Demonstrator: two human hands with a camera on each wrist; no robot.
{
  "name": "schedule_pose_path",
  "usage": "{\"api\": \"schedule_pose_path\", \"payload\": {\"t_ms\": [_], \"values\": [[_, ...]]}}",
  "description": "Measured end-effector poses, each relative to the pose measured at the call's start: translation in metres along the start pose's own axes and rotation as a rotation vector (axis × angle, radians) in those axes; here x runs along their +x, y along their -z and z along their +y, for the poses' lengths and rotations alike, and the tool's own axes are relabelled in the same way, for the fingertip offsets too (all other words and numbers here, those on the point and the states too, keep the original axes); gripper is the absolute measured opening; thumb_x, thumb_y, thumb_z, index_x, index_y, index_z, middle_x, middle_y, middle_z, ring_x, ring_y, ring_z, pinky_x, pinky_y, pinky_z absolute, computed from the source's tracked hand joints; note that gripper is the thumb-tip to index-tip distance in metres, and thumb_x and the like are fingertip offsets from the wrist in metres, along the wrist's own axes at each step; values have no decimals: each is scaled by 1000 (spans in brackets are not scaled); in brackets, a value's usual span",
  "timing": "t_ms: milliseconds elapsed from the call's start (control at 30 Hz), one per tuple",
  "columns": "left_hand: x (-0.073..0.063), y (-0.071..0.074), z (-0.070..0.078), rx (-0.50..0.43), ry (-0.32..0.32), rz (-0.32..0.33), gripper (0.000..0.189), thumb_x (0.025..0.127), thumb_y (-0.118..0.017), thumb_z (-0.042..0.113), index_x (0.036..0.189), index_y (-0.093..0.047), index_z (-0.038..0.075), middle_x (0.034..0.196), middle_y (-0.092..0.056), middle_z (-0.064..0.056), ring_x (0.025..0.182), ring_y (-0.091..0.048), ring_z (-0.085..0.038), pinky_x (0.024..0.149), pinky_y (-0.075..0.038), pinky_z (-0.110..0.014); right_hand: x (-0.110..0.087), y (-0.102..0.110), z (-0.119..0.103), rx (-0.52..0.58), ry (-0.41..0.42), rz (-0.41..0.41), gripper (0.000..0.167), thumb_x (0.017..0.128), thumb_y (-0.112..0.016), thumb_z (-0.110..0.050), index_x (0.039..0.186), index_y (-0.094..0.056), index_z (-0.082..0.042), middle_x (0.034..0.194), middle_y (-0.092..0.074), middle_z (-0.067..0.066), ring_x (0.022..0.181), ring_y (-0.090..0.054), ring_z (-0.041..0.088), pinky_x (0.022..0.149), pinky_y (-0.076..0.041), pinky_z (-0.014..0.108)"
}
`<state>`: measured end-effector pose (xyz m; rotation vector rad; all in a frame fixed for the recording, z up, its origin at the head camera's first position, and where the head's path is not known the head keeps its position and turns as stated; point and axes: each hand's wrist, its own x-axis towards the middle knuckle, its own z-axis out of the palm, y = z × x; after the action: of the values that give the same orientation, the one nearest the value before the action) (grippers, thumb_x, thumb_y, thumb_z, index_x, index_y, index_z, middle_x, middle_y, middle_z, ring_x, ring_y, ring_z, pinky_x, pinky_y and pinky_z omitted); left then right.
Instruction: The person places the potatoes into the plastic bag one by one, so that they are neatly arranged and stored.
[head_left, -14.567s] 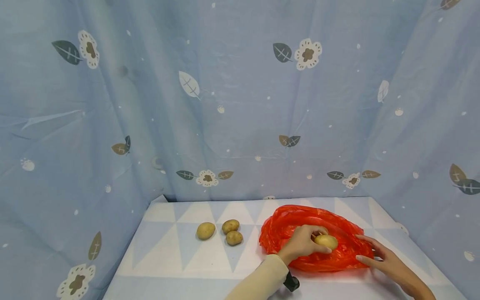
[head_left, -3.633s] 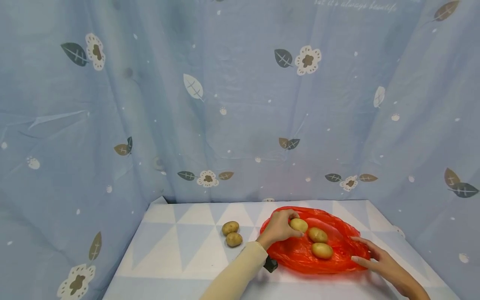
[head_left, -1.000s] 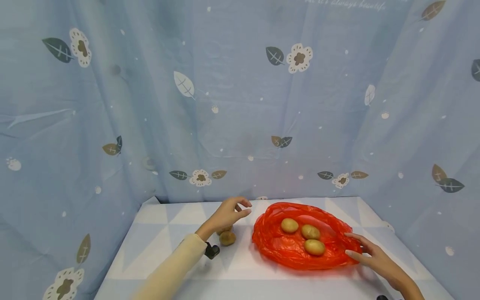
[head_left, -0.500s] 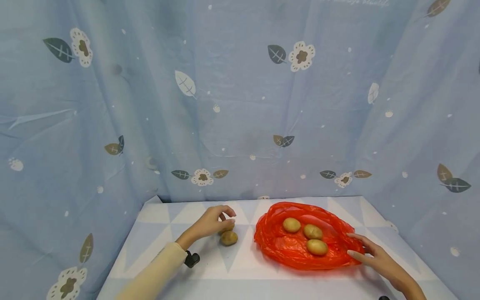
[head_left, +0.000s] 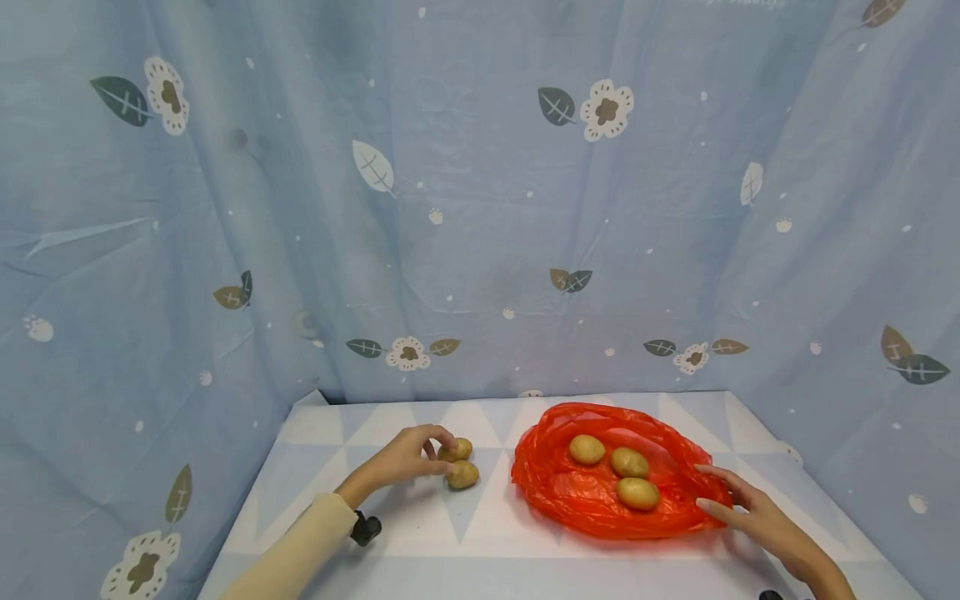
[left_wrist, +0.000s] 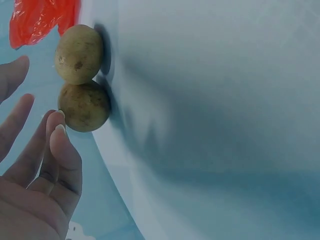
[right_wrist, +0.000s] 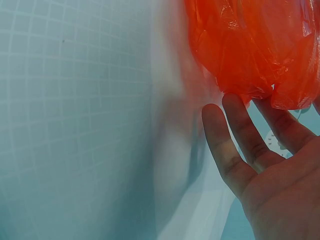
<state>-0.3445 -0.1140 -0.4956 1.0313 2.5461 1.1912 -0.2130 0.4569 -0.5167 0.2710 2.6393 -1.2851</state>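
Note:
Two potatoes, a rear one and a front one, lie close together on the left half of the table. My left hand is just to their left, fingers bent loosely and thumb apart, overlapping both in the head view. In the left wrist view the fingertips are right at the nearer potato, not wrapped round it. A red plastic bag lies with its mouth spread, three potatoes inside. At its right edge my right hand touches the plastic with thumb and fingers spread; the thumb is mostly hidden in the right wrist view.
The table has a white and pale blue triangle pattern. A blue curtain with leaves and flowers hangs behind it and along both sides. A black wrist camera sits under the left wrist.
The left hand has put potatoes into the bag, let go, and moved back left and down to the two on the table. The right hand has stayed at the bag's right edge.

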Motion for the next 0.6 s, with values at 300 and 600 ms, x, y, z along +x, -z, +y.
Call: {"api": "schedule_pose_path", "payload": {"t_ms": [300,600], "values": [[-3,0,-9,-7,39,28,35,88,-83,12,119,-69,5,121,-68,-9,88,-63,-21,72,-52,-28,1,-1,1,1,0,-5,82,96,-67,-51,160,-33,-13,157,-32,29,122,-52,36,89,-56,55],[2,-4,-14,10,22,27,45,87,-84,11,126,-66,2,125,-66,-12,82,-60,-18,73,-50,-26,-1,-1,0,-1,4,-10,82,97,-66,-51,160,-31,-11,158,-29,31,127,-49,42,89,-56,56]]}}
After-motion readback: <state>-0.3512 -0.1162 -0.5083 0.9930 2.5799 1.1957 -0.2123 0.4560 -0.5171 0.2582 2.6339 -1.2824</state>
